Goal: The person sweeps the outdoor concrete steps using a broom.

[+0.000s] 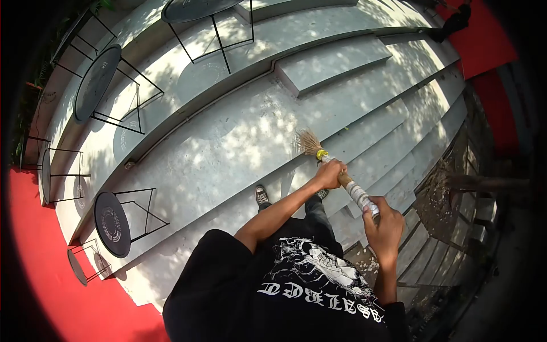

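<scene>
A broom [360, 195] with a pale, tape-wrapped handle slants across the middle of the view. My left hand [330, 174] is wrapped round it just behind the yellow binding. Farther back, at the handle's end, my right hand [384, 224] grips it with the thumb along the side. The thin straw bristles [307, 142] fan out over the edge of a grey concrete step [228, 137]. Whether they touch the surface is unclear.
Steps [376, 137] descend to the right. Round black tables [98, 82] with thin legs stand at the upper left, others lower down [112, 224]. A raised block [330, 62] lies ahead. Red ground [34, 239] shows at left. Part of another person [457, 21] appears top right.
</scene>
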`<state>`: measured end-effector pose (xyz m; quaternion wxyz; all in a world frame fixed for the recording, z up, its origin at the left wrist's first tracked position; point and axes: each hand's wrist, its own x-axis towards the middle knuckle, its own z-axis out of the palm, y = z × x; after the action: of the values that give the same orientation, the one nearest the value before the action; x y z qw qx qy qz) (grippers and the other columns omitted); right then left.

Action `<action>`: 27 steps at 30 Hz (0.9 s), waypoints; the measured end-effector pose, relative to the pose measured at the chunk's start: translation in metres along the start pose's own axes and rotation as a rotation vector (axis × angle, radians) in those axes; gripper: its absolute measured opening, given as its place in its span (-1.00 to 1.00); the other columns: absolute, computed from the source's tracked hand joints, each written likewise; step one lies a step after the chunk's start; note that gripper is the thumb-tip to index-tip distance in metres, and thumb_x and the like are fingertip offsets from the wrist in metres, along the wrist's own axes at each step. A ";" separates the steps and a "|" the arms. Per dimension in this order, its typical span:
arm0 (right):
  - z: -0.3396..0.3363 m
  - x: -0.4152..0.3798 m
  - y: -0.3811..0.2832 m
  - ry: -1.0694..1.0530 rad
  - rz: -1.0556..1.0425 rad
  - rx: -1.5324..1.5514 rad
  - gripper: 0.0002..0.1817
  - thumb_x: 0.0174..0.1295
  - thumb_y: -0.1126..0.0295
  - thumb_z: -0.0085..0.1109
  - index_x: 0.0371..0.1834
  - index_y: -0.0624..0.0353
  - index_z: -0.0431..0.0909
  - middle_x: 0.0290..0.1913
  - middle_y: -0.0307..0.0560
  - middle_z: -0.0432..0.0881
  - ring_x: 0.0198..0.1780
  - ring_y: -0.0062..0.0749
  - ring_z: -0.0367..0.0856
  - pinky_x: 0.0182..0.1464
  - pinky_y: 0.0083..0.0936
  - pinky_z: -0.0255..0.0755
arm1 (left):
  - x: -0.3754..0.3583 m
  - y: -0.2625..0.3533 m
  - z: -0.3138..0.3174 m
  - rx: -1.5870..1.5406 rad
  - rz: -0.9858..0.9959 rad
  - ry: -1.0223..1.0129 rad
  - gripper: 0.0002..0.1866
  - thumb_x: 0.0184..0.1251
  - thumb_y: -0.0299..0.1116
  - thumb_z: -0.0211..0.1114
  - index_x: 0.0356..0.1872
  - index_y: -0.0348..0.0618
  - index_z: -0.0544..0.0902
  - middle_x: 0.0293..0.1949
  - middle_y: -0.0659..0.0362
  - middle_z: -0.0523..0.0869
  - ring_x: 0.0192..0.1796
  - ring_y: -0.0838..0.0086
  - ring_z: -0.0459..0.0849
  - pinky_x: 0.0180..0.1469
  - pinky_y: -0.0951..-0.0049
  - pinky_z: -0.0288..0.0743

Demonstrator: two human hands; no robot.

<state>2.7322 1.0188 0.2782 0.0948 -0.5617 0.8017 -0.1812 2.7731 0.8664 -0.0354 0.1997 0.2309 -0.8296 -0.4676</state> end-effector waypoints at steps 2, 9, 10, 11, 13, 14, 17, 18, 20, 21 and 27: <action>-0.025 -0.009 0.032 -0.004 0.130 0.162 -0.79 0.27 0.38 0.34 -0.09 0.22 0.71 -0.50 0.04 0.70 -0.58 -0.03 0.62 -0.44 -0.24 0.44 | -0.011 0.019 -0.008 0.168 -0.051 -0.018 -0.71 -0.11 -0.35 0.52 -0.30 -0.08 0.68 -0.20 0.07 0.76 0.04 0.00 0.68 -0.08 -0.07 0.50; 0.006 0.022 0.145 -0.104 -0.007 0.131 -0.80 0.19 0.36 0.41 -0.14 0.14 0.75 -0.58 0.10 0.63 -0.58 0.10 0.58 -0.43 -0.14 0.41 | 0.012 -0.033 0.093 0.012 -0.095 0.007 -0.75 -0.09 -0.36 0.50 -0.34 -0.11 0.67 -0.23 0.03 0.74 0.01 -0.02 0.68 0.05 0.02 0.54; -0.011 0.031 0.148 -0.086 -0.074 0.087 -0.78 0.15 0.35 0.42 -0.16 0.14 0.75 -0.57 0.12 0.64 -0.55 0.16 0.62 -0.41 -0.13 0.45 | 0.024 -0.022 0.119 -0.109 -0.007 0.156 -0.75 -0.07 -0.35 0.49 -0.34 -0.12 0.66 -0.23 0.01 0.73 -0.01 -0.05 0.67 0.06 0.05 0.55; -0.033 0.046 0.155 -0.130 -0.100 0.116 -0.77 0.12 0.32 0.43 -0.17 0.13 0.73 -0.54 0.12 0.68 -0.50 0.17 0.66 -0.37 -0.09 0.50 | 0.045 -0.003 0.123 -0.127 -0.042 0.184 -0.76 -0.06 -0.38 0.47 -0.33 -0.13 0.65 -0.23 0.00 0.73 -0.01 -0.06 0.67 0.06 0.05 0.55; -0.067 0.079 0.177 -0.184 -0.224 0.229 -0.72 0.06 0.29 0.47 -0.20 0.15 0.71 -0.47 0.11 0.73 -0.44 0.16 0.72 -0.33 -0.09 0.56 | 0.081 0.041 0.094 -0.061 -0.028 0.189 -0.76 0.03 -0.39 0.48 -0.28 -0.17 0.64 -0.24 0.00 0.70 -0.04 0.01 0.69 0.03 0.07 0.53; -0.078 0.092 0.179 -0.211 -0.268 0.246 -0.72 0.06 0.29 0.47 -0.20 0.15 0.71 -0.45 0.11 0.74 -0.43 0.15 0.72 -0.32 -0.11 0.57 | 0.086 0.048 0.082 -0.024 -0.050 0.218 -0.76 0.03 -0.39 0.47 -0.28 -0.17 0.64 -0.25 0.01 0.71 -0.05 0.00 0.69 0.03 0.07 0.53; -0.093 0.140 0.173 -0.290 -0.412 0.316 -0.72 0.07 0.33 0.47 -0.16 0.17 0.73 -0.35 0.12 0.78 -0.36 0.10 0.76 -0.29 -0.18 0.57 | 0.087 0.057 0.029 0.100 -0.161 0.343 -0.78 0.03 -0.40 0.45 -0.30 -0.14 0.63 -0.29 0.05 0.72 -0.08 -0.02 0.70 0.00 0.06 0.54; -0.085 0.155 0.170 -0.284 -0.442 0.363 -0.72 0.08 0.33 0.47 -0.15 0.17 0.74 -0.35 0.13 0.78 -0.36 0.10 0.76 -0.28 -0.18 0.57 | 0.080 0.050 0.010 0.170 -0.202 0.382 -0.77 0.01 -0.39 0.47 -0.28 -0.13 0.66 -0.28 0.04 0.71 -0.06 0.00 0.70 -0.03 0.08 0.55; -0.054 0.183 0.162 -0.274 -0.478 0.461 -0.71 0.10 0.35 0.47 -0.11 0.16 0.76 -0.34 0.14 0.78 -0.35 0.10 0.76 -0.28 -0.18 0.57 | 0.064 0.041 -0.025 0.299 -0.435 0.533 -0.73 0.00 -0.49 0.47 -0.21 -0.19 0.69 -0.04 -0.07 0.63 0.00 -0.07 0.68 0.04 0.07 0.57; -0.028 0.197 0.155 -0.252 -0.518 0.499 -0.72 0.12 0.35 0.47 -0.09 0.15 0.79 -0.35 0.15 0.78 -0.34 0.10 0.77 -0.27 -0.20 0.58 | 0.059 0.021 -0.039 0.308 -0.429 0.736 -0.67 -0.01 -0.55 0.48 -0.14 -0.21 0.68 0.02 -0.10 0.60 0.01 -0.13 0.66 0.05 0.05 0.57; 0.164 0.286 0.094 -0.299 -0.505 0.416 -0.66 0.30 0.15 0.40 -0.02 0.14 0.71 -0.48 0.17 0.73 -0.40 0.17 0.75 -0.28 -0.06 0.57 | 0.069 -0.094 -0.122 0.446 -0.507 1.042 -0.66 0.12 -0.49 0.49 -0.04 -0.18 0.67 0.04 -0.06 0.67 0.16 -0.15 0.65 0.25 -0.03 0.52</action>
<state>2.6090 0.7497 0.1053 0.2757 -0.7311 0.5607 -0.2740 2.8020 0.7010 -0.0504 0.4081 0.6550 -0.6201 -0.1416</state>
